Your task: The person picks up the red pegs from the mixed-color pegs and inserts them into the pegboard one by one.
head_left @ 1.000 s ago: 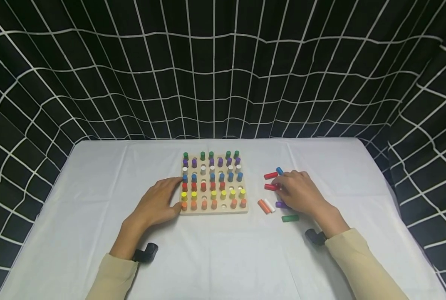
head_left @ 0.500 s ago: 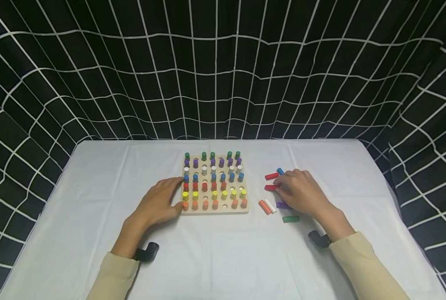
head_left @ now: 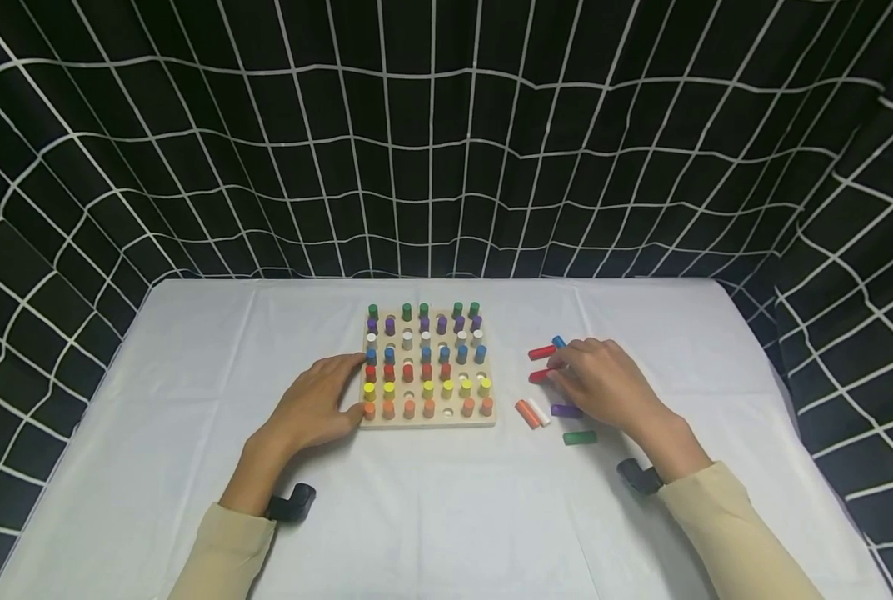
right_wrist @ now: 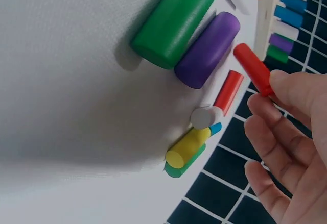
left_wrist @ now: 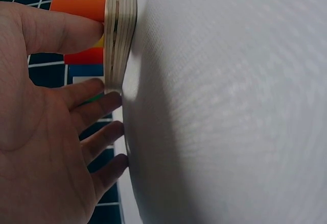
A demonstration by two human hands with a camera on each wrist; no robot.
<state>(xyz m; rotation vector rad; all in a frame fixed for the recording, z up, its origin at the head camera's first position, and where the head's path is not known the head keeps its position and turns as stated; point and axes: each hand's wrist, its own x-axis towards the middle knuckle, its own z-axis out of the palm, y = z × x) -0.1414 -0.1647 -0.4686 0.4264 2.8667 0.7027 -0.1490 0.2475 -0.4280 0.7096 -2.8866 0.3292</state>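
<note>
A pale wooden pegboard bears rows of coloured pegs, with several holes bare. My left hand rests at its left side, thumb near the front corner and index fingertip farther up the edge. In the left wrist view the thumb lies against the plywood edge and the other fingers stretch out loosely. To the right of the board, my right hand pinches a red peg by one end between thumb and fingers. The peg is tilted, close over the cloth.
Around my right hand lie another red peg, a blue peg, a purple peg, a green peg, an orange peg and a white peg. A yellow peg shows in the right wrist view.
The red peg at my right fingertips has tilted a little from lying flat. My left hand and the board keep their places.
</note>
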